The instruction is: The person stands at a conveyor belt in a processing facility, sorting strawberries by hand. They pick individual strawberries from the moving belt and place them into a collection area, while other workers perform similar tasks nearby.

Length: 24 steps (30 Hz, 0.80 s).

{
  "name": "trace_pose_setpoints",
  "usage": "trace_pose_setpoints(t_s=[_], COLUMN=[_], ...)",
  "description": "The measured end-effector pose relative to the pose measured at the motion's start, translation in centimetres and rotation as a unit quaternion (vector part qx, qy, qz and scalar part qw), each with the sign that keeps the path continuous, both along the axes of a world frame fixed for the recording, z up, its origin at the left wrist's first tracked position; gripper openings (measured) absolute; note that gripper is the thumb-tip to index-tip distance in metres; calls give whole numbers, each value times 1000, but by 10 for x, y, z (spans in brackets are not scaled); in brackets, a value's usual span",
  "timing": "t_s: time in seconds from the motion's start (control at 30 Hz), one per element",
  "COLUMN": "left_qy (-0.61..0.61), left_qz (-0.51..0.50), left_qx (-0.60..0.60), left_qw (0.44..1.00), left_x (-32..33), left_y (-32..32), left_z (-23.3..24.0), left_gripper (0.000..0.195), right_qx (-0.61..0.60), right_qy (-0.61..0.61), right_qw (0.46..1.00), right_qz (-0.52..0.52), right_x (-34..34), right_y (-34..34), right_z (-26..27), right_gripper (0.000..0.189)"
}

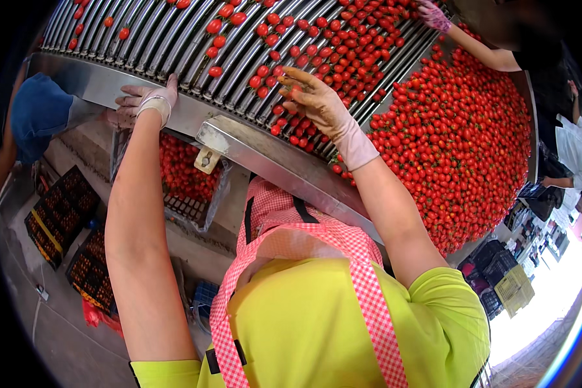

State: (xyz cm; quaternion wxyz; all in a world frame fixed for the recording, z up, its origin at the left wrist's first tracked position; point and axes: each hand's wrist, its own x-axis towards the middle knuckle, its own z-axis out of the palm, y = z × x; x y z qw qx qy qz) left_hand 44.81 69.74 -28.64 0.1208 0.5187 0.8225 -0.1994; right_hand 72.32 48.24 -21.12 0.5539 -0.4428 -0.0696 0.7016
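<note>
My left hand [148,101], in a pale glove, rests on the metal side rail [97,83] of a roller conveyor [174,53], its fingertips by the roller ends. Over the rollers hangs my right hand [315,99], in a glove stained brown at the fingers. Its fingers are loosely curled and apart, with some red showing between them. Small red tomatoes [354,58] lie thickly on the rollers around and beyond it, and more thinly towards the left. To the right, a large heap of the same tomatoes [446,145] fills a metal hopper.
Below the rail stands a crate [218,194] of tomatoes, behind a protruding metal bracket [207,159]. Dark crates [63,213] of orange-red produce sit on the floor at left. Another person's gloved hand [434,17] reaches over the far rollers. A person in blue [41,116] is at left.
</note>
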Motion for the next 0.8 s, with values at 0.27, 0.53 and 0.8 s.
trace_pose_setpoints(t_s=[0.27,0.53,0.8], left_qy=[25,24,70], left_qz=[-5,-3,-50], left_qx=[38,21,23], left_qw=[999,999,996], left_x=[-10,-14,-24], left_y=[-3,-7,-5], left_z=[-8,2,-1], left_gripper=[135,134,131], right_qx=[40,-198,-48], right_qy=[-28,-213,-669], right_qw=[999,956,688], right_qz=[6,-33,276], right_x=[-13,-17,-70], right_y=[5,20,60], right_z=[-2,-42,-76], right_gripper=[51,26,38])
